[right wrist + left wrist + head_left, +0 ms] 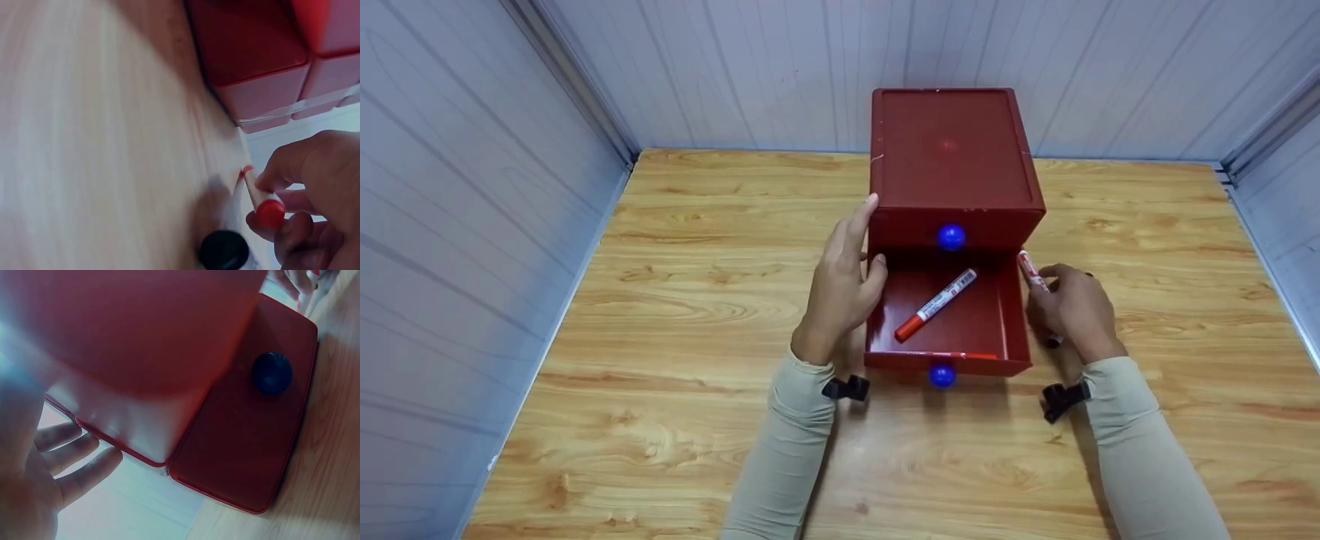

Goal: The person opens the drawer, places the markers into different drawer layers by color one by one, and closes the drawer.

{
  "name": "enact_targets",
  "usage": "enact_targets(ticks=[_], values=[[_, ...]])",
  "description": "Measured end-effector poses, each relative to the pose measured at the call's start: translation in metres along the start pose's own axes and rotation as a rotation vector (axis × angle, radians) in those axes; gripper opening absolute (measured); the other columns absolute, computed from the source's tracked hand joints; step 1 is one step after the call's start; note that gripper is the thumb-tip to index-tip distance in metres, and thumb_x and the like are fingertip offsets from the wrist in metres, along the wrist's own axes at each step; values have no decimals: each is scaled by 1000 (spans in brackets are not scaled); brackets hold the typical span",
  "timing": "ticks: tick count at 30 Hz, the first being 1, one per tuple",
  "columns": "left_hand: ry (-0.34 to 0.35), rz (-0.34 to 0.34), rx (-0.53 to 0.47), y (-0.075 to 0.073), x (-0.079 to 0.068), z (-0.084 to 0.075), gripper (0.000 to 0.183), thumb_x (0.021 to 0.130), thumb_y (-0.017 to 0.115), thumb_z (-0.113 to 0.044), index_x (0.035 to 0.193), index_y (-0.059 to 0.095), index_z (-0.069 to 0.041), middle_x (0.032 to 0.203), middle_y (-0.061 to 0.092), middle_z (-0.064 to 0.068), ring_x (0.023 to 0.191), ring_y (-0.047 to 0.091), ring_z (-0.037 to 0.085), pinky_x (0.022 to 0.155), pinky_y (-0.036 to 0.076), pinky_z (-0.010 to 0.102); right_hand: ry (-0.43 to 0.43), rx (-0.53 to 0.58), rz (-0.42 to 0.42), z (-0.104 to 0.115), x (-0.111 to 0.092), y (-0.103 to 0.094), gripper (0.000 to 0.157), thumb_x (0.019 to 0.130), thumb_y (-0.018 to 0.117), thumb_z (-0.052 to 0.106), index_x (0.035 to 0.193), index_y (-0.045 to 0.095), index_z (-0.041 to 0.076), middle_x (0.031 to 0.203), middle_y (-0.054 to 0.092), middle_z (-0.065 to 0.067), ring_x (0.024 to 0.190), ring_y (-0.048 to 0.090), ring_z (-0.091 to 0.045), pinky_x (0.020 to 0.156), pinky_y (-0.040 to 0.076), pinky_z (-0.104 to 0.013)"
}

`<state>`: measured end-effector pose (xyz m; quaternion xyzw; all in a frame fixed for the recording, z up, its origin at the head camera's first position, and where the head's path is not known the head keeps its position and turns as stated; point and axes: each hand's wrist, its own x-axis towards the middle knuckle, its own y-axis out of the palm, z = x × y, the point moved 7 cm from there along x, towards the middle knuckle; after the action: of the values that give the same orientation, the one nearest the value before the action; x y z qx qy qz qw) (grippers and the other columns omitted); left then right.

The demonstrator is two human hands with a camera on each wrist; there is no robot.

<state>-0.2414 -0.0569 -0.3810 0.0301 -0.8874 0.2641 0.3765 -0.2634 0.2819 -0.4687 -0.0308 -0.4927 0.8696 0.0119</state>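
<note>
At two o'clock from the open lower drawer (1014,319), just outside its wall, the right hand (1072,306) pinches a red-ended marker (1030,271), a black-ended marker (225,249) just beside it. Another marker (936,305) lies inside the drawer. Around ten o'clock, the left hand (840,285), fingers extended, touches the red cabinet (952,154) on the worktop (720,262).

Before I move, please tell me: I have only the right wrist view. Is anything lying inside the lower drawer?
Observer: Yes, the head view shows a marker lying diagonally in the lower drawer.

Operator: Thank you. To which side does it point?

Observer: Its red end points toward the drawer's front left.

Operator: And where is the left hand, please?

Observer: The left hand is at the left side of the red cabinet.
</note>
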Motion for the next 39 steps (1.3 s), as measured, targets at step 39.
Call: enact_targets(ticks=[39], values=[[17,-21,13,0,0,0,74,87,58,3,155,34,-15,138,53,13,119,51,20,83,53,34,254,1147,-29,-14,-30,-7,20,101,59,17,111,65,0,75,68,-6,56,60,-9,47,46,-21]])
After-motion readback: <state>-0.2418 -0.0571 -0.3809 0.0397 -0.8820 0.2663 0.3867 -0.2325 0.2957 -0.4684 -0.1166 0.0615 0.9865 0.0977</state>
